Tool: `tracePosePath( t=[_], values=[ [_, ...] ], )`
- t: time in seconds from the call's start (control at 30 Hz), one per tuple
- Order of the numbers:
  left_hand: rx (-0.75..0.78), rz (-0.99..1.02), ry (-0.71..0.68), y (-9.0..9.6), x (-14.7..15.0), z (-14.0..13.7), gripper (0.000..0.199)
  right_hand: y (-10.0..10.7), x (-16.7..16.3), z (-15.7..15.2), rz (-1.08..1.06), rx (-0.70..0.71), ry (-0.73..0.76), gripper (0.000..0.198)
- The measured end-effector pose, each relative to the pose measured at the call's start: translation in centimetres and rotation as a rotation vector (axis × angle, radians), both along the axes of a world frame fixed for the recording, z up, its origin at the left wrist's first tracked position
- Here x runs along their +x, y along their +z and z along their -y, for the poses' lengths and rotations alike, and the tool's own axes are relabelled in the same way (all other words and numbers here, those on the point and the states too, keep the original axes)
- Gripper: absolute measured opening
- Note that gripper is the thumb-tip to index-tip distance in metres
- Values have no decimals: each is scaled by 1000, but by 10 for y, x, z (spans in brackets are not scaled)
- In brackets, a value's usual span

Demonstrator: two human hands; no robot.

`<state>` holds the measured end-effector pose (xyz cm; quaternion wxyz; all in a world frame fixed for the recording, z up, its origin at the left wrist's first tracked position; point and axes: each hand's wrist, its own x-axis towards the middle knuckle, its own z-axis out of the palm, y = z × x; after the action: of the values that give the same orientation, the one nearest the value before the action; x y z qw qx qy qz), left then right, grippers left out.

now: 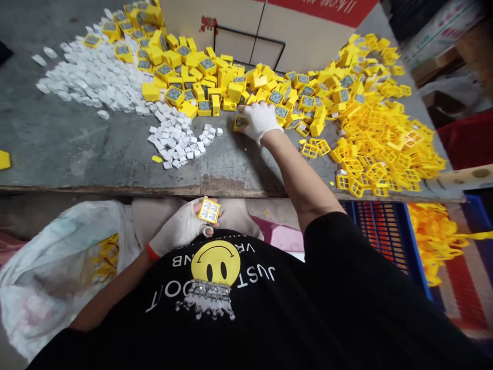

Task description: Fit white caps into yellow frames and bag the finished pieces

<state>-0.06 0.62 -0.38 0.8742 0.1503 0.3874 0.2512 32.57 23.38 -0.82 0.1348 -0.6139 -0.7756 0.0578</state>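
Close to my body, below the table edge, my left hand [179, 226] in a white fingertip-less glove holds a square yellow frame piece [209, 210] with white and grey panes facing up. My right hand [262, 121], also gloved, reaches onto the table at the front of the pile. Its fingers curl over a small yellow block [241, 123] with a dark face and partly hide it. Around and behind that hand lie many yellow blocks [208, 64] with grey patterned faces.
White caps [103, 77] are heaped at the left, with a smaller group [173, 136] in front. Loose yellow window frames [377, 149] cover the right side. A carton [308, 38] stands behind. Below are a white bag [34, 277] and a blue crate [418, 252].
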Motion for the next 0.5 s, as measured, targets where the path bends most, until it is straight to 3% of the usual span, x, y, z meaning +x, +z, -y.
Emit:
tracePosePath(
  t=[0.07, 0.13, 0.23, 0.33, 0.5],
  values=[
    [24, -37, 37, -1, -1, 1, 23, 1, -10, -17, 25, -49, -49, 48],
    [43, -60, 74, -1, -4, 2, 26, 4, -23, -10, -79, -74, -63, 50],
    [35, -84, 129, 4, -12, 4, 21, 1, -27, 36, -330, -114, 10, 67],
    [-4, -129, 197, 12, -14, 4, 16, -14, -13, 93, -498, -192, 52, 76],
    [-35, -130, 241, 20, -6, 5, 21, -34, 13, 151, -391, -173, -57, 72]
  ],
)
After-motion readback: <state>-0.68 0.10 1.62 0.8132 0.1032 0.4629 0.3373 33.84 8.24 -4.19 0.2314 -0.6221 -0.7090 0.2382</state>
